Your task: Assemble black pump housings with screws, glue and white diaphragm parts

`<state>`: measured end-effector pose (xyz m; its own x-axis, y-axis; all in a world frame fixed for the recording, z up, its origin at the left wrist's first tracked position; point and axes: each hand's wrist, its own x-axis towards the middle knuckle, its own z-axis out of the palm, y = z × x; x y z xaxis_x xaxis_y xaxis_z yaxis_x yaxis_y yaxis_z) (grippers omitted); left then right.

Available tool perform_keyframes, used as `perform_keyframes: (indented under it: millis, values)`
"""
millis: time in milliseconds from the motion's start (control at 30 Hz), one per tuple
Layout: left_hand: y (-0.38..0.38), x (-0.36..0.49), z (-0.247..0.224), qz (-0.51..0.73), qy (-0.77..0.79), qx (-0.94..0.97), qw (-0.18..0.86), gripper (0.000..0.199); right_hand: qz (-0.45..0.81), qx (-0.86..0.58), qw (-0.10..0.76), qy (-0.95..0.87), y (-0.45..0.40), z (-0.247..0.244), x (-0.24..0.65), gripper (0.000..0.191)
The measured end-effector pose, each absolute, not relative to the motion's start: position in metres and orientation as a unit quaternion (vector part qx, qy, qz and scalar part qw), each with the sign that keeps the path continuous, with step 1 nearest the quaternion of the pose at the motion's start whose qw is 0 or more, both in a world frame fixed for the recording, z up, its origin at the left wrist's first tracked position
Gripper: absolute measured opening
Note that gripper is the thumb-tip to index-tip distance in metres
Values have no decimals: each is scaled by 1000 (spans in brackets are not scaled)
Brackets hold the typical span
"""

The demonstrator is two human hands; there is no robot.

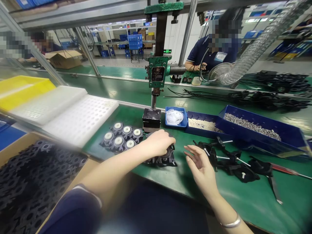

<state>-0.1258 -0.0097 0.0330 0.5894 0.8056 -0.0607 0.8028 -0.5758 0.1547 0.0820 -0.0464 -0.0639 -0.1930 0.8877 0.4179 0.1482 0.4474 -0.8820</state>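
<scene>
Black part (162,159) sat on green bench just below press (156,74), gripped from above by L hand (159,142), fingers curled round it. R hand (201,162) open, empty, just beside. Best kept flat & square w/ press base, clear of capped parts (123,137).

head-worn view, forward and down, close over a green workbench (243,201)

press (156,74) behind bins (258,126), trays (80,118) left, parts (231,161) right
</scene>
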Motion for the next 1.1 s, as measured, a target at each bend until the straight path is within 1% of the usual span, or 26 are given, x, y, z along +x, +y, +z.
perform_keyframes:
  millis: [67,133,200,267,300,367,400,467,500,633,733,900,1100]
  values:
    - [-6,-117,37,-41,448,890,77,23,334,-395,472,-714,-49,-63,85,39]
    - [-5,-116,45,-59,445,889,86,22,293,-387,408,-773,-51,-59,85,49]
    - [-8,-128,55,-50,450,887,89,31,251,-369,326,-833,-53,-53,81,63]
    - [-16,-151,60,-3,471,877,94,43,210,-344,249,-881,-51,-47,75,79]
    - [-21,-163,58,22,473,875,107,52,190,-330,222,-898,-49,-44,71,85]
    - [-34,-186,45,38,475,868,137,87,156,-301,193,-921,-43,-42,63,94]
    - [-41,-194,35,34,475,867,147,101,141,-289,188,-928,-39,-41,59,96]
    - [-53,-202,14,19,476,869,137,119,119,-268,188,-937,-32,-41,52,96]
    - [-58,-203,4,19,474,872,119,121,110,-259,191,-940,-30,-41,49,96]
    - [-62,-199,-12,25,458,886,73,106,87,-240,200,-946,-25,-39,45,88]
    - [-56,-199,-10,22,455,887,72,110,65,-253,191,-946,-23,-36,46,84]
    - [-51,-207,-10,9,438,896,72,116,40,-267,170,-948,-22,-38,43,85]
    - [-51,-208,-18,28,439,895,75,120,28,-290,163,-943,-27,-40,35,97]
